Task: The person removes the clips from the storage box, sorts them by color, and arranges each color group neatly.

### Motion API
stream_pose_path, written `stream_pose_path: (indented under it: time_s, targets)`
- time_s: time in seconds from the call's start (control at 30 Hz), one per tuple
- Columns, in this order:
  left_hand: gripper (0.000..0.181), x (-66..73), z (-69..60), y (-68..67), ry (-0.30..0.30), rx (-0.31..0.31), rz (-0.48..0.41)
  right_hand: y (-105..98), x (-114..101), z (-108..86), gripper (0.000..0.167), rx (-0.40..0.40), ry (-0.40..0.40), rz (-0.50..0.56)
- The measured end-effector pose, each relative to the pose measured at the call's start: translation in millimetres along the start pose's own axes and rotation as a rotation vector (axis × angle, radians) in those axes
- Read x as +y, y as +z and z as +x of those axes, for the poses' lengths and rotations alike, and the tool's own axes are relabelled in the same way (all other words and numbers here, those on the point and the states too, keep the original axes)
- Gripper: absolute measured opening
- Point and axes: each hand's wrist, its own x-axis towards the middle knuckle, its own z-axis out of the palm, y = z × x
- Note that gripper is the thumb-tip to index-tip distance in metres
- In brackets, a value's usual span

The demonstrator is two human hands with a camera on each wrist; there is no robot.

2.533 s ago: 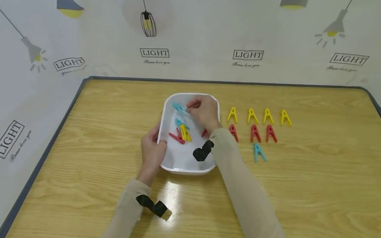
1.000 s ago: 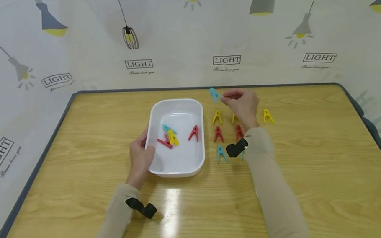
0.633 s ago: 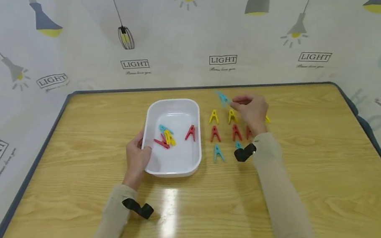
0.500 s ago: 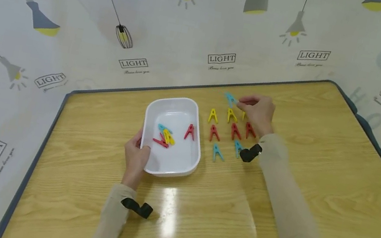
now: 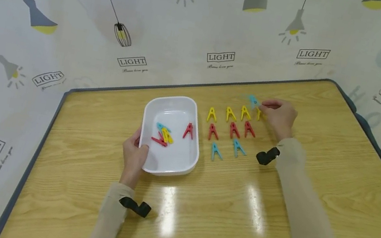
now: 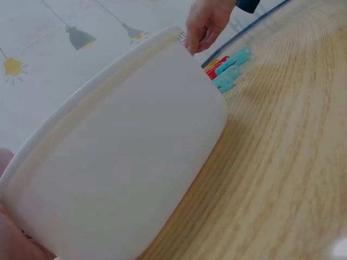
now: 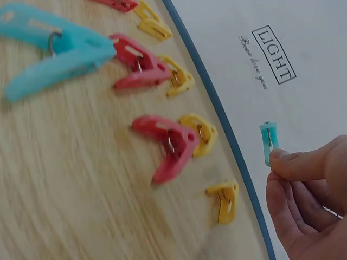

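Note:
My left hand point(image 5: 134, 154) grips the left side of a white plastic tray point(image 5: 175, 161), thumb over its rim. Between thumb and fingertips my right hand point(image 5: 281, 117) pinches a light-blue clothespin point(image 5: 253, 101), held above the far end of the yellow row. The right wrist view shows this clothespin point(image 7: 268, 140) upright in the pinch. Inside the tray lie a red clothespin point(image 5: 189, 130) by the right wall and a small heap with a yellow clothespin point(image 5: 166, 135) on top. My right hand partly covers the rightmost yellow clothespin point(image 5: 258, 114).
Right of the tray, clothespins lie in rows on the wooden table point(image 5: 196, 213): several yellow ones at the back, three red ones point(image 5: 234, 130) in the middle, two blue ones point(image 5: 238, 148) in front. A patterned wall sheet point(image 5: 180, 49) stands behind the table's dark edge.
My right hand has lifted a blue clothespin out of the tray and carried it rightward past the yellow row. My left hand keeps its hold on the tray. The head view has shifted.

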Motion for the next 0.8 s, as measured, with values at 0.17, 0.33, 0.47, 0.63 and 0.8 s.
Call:
stream_pose_path:
  time_s: [0.17,0.33,0.47,0.63,0.8]
  targets:
    - [0.073,-0.4,-0.7,0.7,-0.022,-0.001,0.005,-12.1,14.5,0.8,0.023,0.009,0.050,0.017]
    - [0.073,-1.2,-0.4,0.1,-0.015,0.001,-0.030,-22.0,24.9,2.2,0.027,0.012,0.091,0.008]
    - [0.072,-1.2,-0.3,-0.7,-0.010,0.002,-0.039,-26.4,33.7,4.0,0.028,0.011,0.111,-0.014]
    - [0.072,-1.2,0.0,-0.2,-0.013,-0.003,-0.025,-32.0,44.3,5.8,0.027,0.022,0.135,-0.033]
    - [0.073,-1.5,0.7,0.3,-0.005,0.002,-0.023,-34.4,49.2,5.5,0.026,0.029,0.139,-0.037]
